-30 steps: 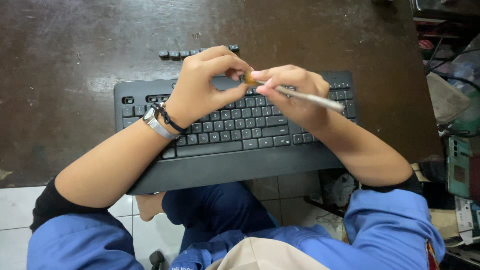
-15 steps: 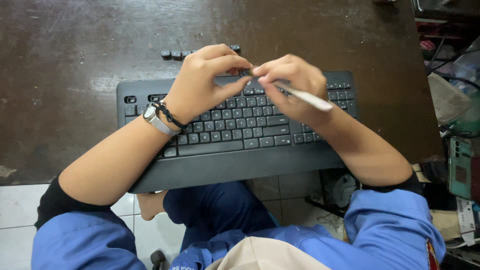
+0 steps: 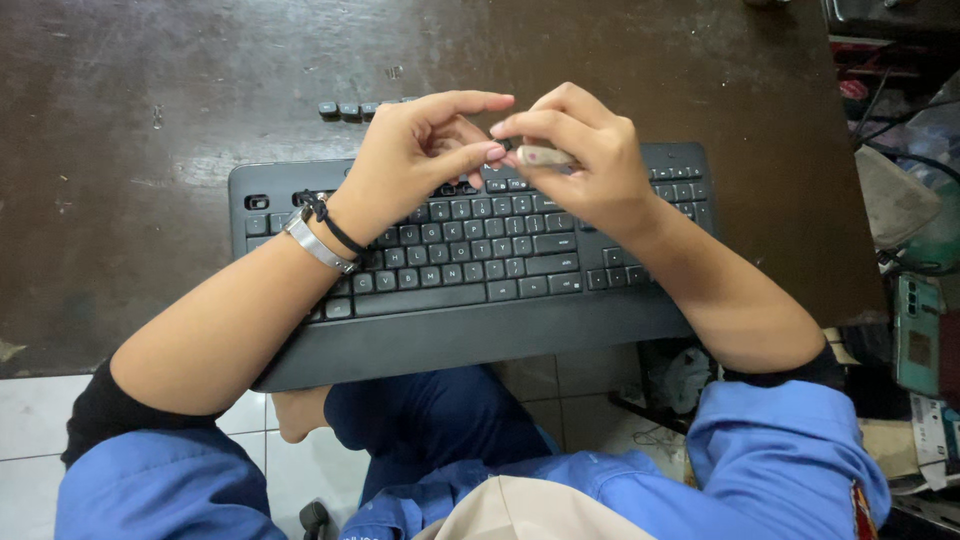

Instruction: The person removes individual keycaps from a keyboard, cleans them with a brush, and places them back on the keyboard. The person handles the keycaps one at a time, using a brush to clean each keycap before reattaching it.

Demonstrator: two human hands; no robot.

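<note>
Right hand (image 3: pixel 585 165) curled tight around a pale slim tool (image 3: pixel 545 155), only a short stub of it showing past the fingers; long axis roughly left-right, visible end pointing left toward the other hand. Left hand (image 3: pixel 415 165) half closed, thumb and index pinched at a tiny dark piece (image 3: pixel 506 145) right at the tool's tip; too small to tell what it is. Both hands meet in the air just above the top key rows of a black keyboard (image 3: pixel 470 250), which lies lengthwise left-right on a dark worn counter (image 3: pixel 150 90). Left wrist wears a silver band (image 3: pixel 315 243) and black cord. A short row of loose dark keycaps (image 3: pixel 350 108) sits on the counter just behind the keyboard.
</note>
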